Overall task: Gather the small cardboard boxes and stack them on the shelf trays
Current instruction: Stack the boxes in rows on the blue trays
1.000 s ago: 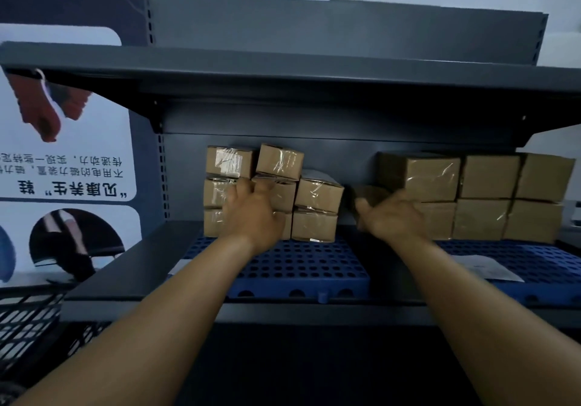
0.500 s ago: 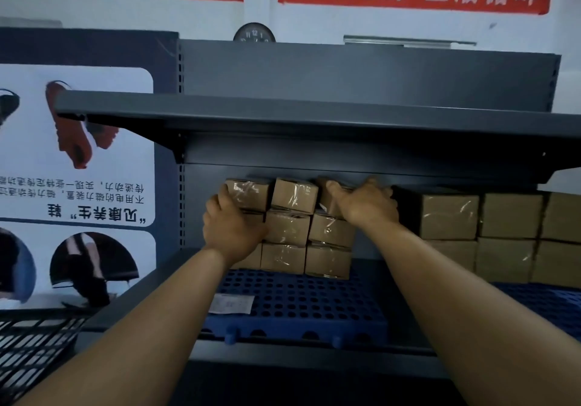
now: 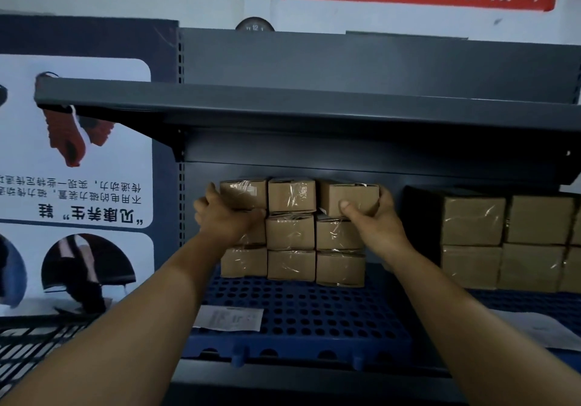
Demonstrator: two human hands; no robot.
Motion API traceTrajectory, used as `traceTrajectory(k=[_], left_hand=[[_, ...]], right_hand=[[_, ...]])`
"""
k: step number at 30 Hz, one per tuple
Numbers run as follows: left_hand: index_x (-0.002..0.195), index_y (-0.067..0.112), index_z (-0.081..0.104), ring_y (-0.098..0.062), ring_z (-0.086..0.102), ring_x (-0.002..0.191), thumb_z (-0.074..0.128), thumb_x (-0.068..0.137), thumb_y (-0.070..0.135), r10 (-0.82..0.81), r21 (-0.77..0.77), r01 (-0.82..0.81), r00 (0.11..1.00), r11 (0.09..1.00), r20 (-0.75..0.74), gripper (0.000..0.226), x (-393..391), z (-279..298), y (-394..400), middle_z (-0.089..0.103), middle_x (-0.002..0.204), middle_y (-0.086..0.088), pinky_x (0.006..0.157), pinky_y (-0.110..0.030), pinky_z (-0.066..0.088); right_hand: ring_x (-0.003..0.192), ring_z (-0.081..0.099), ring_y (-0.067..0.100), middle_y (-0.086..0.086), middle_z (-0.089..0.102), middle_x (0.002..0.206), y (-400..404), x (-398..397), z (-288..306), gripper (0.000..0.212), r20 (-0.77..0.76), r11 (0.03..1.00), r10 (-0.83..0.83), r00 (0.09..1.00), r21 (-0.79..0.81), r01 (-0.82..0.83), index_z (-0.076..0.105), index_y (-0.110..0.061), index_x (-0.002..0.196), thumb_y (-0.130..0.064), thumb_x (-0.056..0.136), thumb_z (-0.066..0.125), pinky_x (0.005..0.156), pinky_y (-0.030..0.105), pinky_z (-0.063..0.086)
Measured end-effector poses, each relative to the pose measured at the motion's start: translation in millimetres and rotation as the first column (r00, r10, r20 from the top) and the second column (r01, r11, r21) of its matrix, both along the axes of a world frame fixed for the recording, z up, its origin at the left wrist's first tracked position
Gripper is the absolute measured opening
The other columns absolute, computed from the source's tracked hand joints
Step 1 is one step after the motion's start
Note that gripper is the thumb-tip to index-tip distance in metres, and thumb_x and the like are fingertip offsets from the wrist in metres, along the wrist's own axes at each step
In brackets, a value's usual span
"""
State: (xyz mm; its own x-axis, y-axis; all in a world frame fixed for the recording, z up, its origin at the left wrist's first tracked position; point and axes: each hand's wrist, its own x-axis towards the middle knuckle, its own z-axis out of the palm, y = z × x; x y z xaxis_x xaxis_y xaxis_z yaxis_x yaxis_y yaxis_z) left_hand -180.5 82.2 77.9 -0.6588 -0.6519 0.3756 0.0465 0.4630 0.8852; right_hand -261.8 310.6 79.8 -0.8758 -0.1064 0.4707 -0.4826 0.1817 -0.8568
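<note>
A: Since half a second ago the right hand has settled its box: the top-right box now sits level as the third in the top row, where before it was still tilted under the fingers. The left hand has slid a little higher up the left side of the block.

B: How are the hands on it?

A: Right thumb across the front of that top-right box, fingers curled round its right side, so it grips it. The left hand is pressed against the left column, thumb at the top-left box; whether its fingers curl behind, I cannot tell.

B: What might go wrong?

A: The top-right box overhangs its column slightly to the right. Let go carelessly, or drag the hand away, and I'd expect it to tip off (the film wrapping looks slippery). Squeezing unevenly could push the middle column out of line.

B: And the trays?

A: The blue perforated tray holds the stack of small boxes, three wide and three high, at its back, plus a paper slip near the front. The tray to the right carries larger boxes, two high, and another paper
</note>
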Motion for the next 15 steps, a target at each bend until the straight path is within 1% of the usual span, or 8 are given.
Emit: traceTrajectory(k=[2, 4, 7, 9, 10, 12, 13, 15], left_hand=[[0.149, 0.02, 0.01, -0.032, 0.031, 0.137, 0.086, 0.061, 0.036, -0.089, 0.071, 0.09, 0.996, 0.993, -0.023, 0.118, -5.4, -2.6, -9.3, 0.026, 0.148, -0.011, 0.109, -0.043, 0.035], [0.145, 0.02, 0.014, -0.027, 0.047, 0.126, 0.088, 0.06, 0.028, -0.175, 0.132, 0.184, 0.982, 0.974, -0.077, 0.113, -8.6, -4.0, -14.3, 0.042, 0.137, -0.008, 0.099, -0.037, 0.044], [0.149, 0.023, 0.001, -0.023, 0.048, 0.123, 0.084, 0.068, 0.017, -0.244, 0.153, 0.258, 0.964, 0.954, -0.105, 0.117, -12.7, -5.8, -18.9, 0.041, 0.137, -0.003, 0.099, -0.034, 0.043], [0.15, 0.03, 0.0, -0.023, 0.047, 0.125, 0.09, 0.056, 0.031, -0.267, 0.143, 0.278, 0.96, 0.95, -0.087, 0.13, -11.3, -5.3, -16.8, 0.038, 0.14, -0.003, 0.1, -0.035, 0.043], [0.147, 0.037, 0.006, -0.026, 0.048, 0.125, 0.091, 0.043, 0.044, -0.264, 0.119, 0.27, 0.962, 0.955, -0.068, 0.135, -12.0, -6.4, -16.1, 0.039, 0.141, -0.004, 0.101, -0.04, 0.044], [0.136, 0.045, 0.021, -0.028, 0.05, 0.123, 0.088, 0.023, 0.062, -0.26, 0.082, 0.262, 0.965, 0.962, -0.03, 0.133, -19.5, -10.7, -19.7, 0.043, 0.136, -0.005, 0.097, -0.048, 0.049], [0.133, 0.046, 0.022, -0.028, 0.05, 0.122, 0.087, 0.02, 0.065, -0.27, 0.071, 0.271, 0.963, 0.96, -0.022, 0.132, -22.5, -11.7, -21.0, 0.043, 0.135, -0.005, 0.096, -0.049, 0.05], [0.137, 0.046, 0.014, -0.028, 0.048, 0.124, 0.087, 0.023, 0.061, -0.276, 0.059, 0.276, 0.961, 0.959, -0.016, 0.137, -22.3, -10.2, -19.0, 0.042, 0.138, -0.007, 0.098, -0.05, 0.048]], right_hand=[[0.109, 0.056, 0.015, -0.007, 0.055, 0.116, -2.1, -2.3, -3.5, 0.075, -0.027, 1.0, 0.003, 1.0, -0.018, -0.003, 0.029, -0.027, 0.142, -0.037, 0.081, 0.071, 0.097, 0.036, 0.048], [0.109, 0.055, 0.013, -0.008, 0.054, 0.117, -6.1, -4.1, -5.7, 0.079, -0.033, 0.999, 0.019, 0.999, -0.029, -0.02, 0.024, -0.027, 0.146, -0.035, 0.082, 0.071, 0.095, 0.031, 0.046], [0.111, 0.055, 0.012, -0.008, 0.056, 0.121, -10.2, -8.1, -9.4, 0.084, -0.037, 0.999, 0.029, 0.999, -0.042, -0.031, 0.022, -0.027, 0.147, -0.033, 0.08, 0.073, 0.093, 0.028, 0.045], [0.11, 0.055, 0.012, -0.012, 0.057, 0.115, -8.5, -11.0, -11.5, 0.08, -0.041, 0.998, 0.019, 0.999, -0.052, -0.021, 0.027, -0.028, 0.143, -0.031, 0.078, 0.075, 0.094, 0.03, 0.046], [0.109, 0.055, 0.011, -0.016, 0.056, 0.109, -6.9, -11.6, -12.4, 0.079, -0.036, 0.998, 0.019, 0.999, -0.055, -0.02, 0.029, -0.029, 0.14, -0.029, 0.077, 0.076, 0.094, 0.03, 0.046], [0.103, 0.053, 0.008, -0.023, 0.052, 0.101, -3.5, -10.8, -13.3, 0.08, -0.026, 0.997, 0.039, 0.999, -0.066, -0.041, 0.029, -0.032, 0.138, -0.023, 0.075, 0.078, 0.089, 0.027, 0.046], [0.099, 0.053, 0.005, -0.023, 0.05, 0.099, -2.2, -10.8, -13.5, 0.082, -0.023, 0.996, 0.052, 0.998, -0.07, -0.053, 0.029, -0.033, 0.138, -0.019, 0.074, 0.079, 0.084, 0.023, 0.045], [0.091, 0.052, -0.002, -0.023, 0.05, 0.099, -1.3, -12.2, -14.3, 0.083, -0.024, 0.996, 0.067, 0.997, -0.066, -0.068, 0.028, -0.032, 0.135, -0.013, 0.073, 0.079, 0.076, 0.015, 0.042]])
